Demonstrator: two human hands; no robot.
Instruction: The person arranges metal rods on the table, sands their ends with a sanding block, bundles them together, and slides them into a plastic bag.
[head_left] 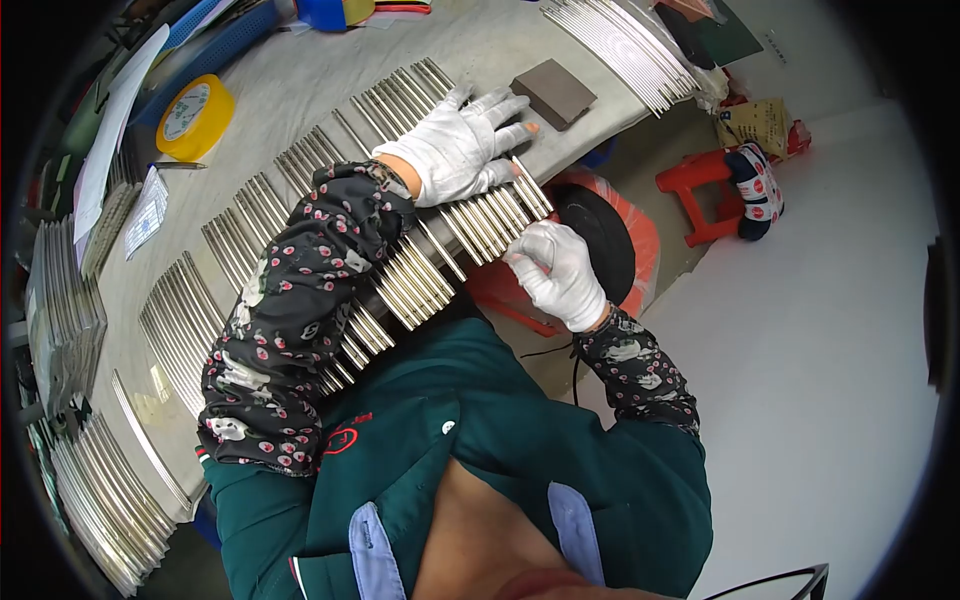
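My left hand, in a white glove with some bare fingertips, lies flat with its fingers spread over a row of shiny metal rods. Its thumb side is by the end rod of that row. My right hand, also gloved in white, is curled in a pinch just off the near ends of those rods. Whatever its fingers hold, if anything, is hidden. More rods lie side by side along the table edge, partly under my left sleeve. A dark grey block sits beyond my left fingertips.
Bundles of thin rods lie at the table's far end and lower left. Yellow tape, a pen and papers rest on the left. A red stool and a black-topped seat stand to the right.
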